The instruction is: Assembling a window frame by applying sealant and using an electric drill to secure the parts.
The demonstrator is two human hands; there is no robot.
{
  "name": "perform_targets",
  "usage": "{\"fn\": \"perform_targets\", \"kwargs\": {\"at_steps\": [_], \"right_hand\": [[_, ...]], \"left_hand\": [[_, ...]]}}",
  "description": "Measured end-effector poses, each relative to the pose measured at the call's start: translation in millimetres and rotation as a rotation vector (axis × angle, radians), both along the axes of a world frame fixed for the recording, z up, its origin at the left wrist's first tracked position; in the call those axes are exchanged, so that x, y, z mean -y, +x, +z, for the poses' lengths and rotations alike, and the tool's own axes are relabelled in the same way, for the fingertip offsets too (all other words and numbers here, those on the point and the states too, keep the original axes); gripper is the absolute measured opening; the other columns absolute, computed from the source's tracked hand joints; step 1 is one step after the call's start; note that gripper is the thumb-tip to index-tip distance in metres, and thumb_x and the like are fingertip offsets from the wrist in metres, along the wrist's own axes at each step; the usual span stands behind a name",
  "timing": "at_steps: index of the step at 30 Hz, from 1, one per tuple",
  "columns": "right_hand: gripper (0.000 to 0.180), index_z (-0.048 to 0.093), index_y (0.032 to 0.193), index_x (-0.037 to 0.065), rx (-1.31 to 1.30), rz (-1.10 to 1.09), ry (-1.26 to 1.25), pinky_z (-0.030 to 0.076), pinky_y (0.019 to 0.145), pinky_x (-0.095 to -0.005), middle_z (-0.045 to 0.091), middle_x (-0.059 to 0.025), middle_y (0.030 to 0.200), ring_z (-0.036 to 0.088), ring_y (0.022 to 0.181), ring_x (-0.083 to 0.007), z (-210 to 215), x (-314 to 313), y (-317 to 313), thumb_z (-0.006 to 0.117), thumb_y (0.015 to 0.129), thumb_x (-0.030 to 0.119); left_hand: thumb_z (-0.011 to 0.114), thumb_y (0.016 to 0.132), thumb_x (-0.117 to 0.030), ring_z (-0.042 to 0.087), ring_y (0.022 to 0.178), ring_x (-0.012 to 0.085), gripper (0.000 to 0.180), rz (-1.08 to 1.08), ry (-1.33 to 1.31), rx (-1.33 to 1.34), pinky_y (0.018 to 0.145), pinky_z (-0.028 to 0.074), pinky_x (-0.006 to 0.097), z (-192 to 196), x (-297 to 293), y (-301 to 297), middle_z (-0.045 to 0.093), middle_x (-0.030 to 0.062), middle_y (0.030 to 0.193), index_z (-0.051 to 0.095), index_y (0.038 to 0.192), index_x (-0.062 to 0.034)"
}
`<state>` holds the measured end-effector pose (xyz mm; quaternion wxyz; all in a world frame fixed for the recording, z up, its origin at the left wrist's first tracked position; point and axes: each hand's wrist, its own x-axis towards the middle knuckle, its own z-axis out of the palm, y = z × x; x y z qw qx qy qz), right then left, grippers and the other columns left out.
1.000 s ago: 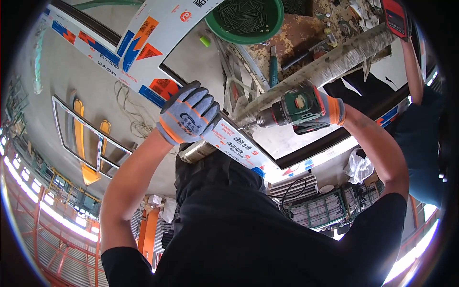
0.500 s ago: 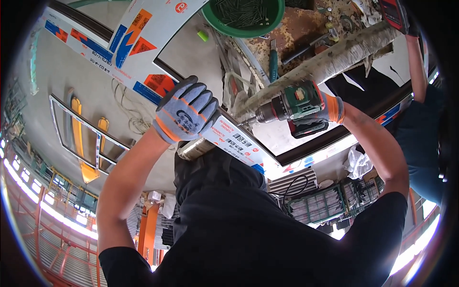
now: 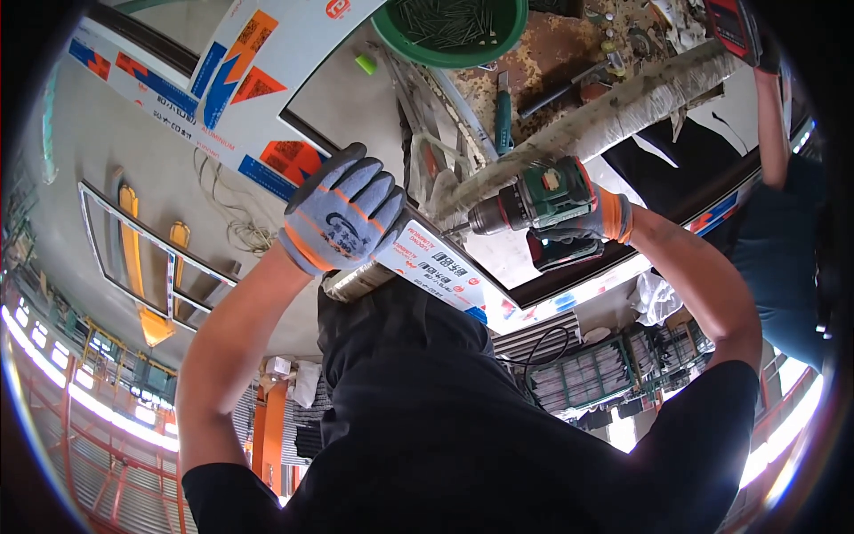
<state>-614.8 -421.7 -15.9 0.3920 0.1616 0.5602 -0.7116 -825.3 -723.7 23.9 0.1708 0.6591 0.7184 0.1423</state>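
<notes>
My left hand [image 3: 342, 214], in a grey and orange work glove, is closed around the near bar of an aluminium window frame [image 3: 440, 269] wrapped in printed white film. In my right hand [image 3: 605, 214], gloved alike, is a green and black cordless drill [image 3: 544, 198]. It lies level, chuck to the left, its bit tip at the inner edge of the near bar close to my left hand. Whether the tip enters the metal I cannot tell. Beneath the frame runs a film-wrapped support bar [image 3: 587, 133].
A green bowl of screws [image 3: 449, 31] stands on a worn bench [image 3: 551, 62] with a green-handled tool [image 3: 503, 116] and scraps. At far right a co-worker's hand [image 3: 767, 58] holds a red power tool [image 3: 734, 31]. A smaller frame [image 3: 169, 258] lies on the floor at left beside loose cord [image 3: 249, 236].
The view has shifted slightly. Both hands keep their holds, and the drill stays in about the same place against the frame, tilted a little differently.
</notes>
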Motion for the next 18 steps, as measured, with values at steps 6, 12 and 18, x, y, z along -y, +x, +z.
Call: {"fn": "perform_targets", "kwargs": {"at_steps": [6, 12, 18], "right_hand": [[0.036, 0.063, 0.106, 0.011, 0.132, 0.110, 0.002, 0.047, 0.053, -0.0208, 0.064, 0.0036, 0.079, 0.055, 0.062, -0.0039, -5, 6, -1, 0.080, 0.075, 0.011], [0.047, 0.062, 0.116, 0.009, -0.939, 0.326, 0.282, 0.051, 0.085, -0.0294, 0.066, -0.0035, 0.103, 0.060, 0.094, -0.0124, -5, 5, -25, 0.081, 0.072, 0.012], [0.053, 0.059, 0.121, 0.009, 0.110, 0.047, -0.071, 0.050, 0.088, -0.0300, 0.063, -0.0036, 0.115, 0.060, 0.102, -0.0127, 7, 11, -24, 0.081, 0.072, 0.009]], "left_hand": [[0.064, 0.074, -0.031, 0.062, 0.091, 0.0237, 0.023, -0.006, 0.044, -0.025, 0.098, 0.044, 0.042, -4, -1, -4, 0.063, 0.0064, 0.085, 0.066, 0.081, -0.0087], [0.064, 0.074, -0.031, 0.061, 0.091, 0.0228, 0.022, -0.002, -0.001, -0.016, 0.098, 0.045, 0.041, 6, -5, -4, 0.063, 0.0055, 0.085, 0.065, 0.079, -0.0091], [0.063, 0.072, -0.029, 0.061, 0.095, 0.0231, 0.026, 0.008, -0.016, 0.000, 0.098, 0.046, 0.042, 3, -2, -3, 0.064, 0.0060, 0.091, 0.069, 0.087, -0.0085]]}}
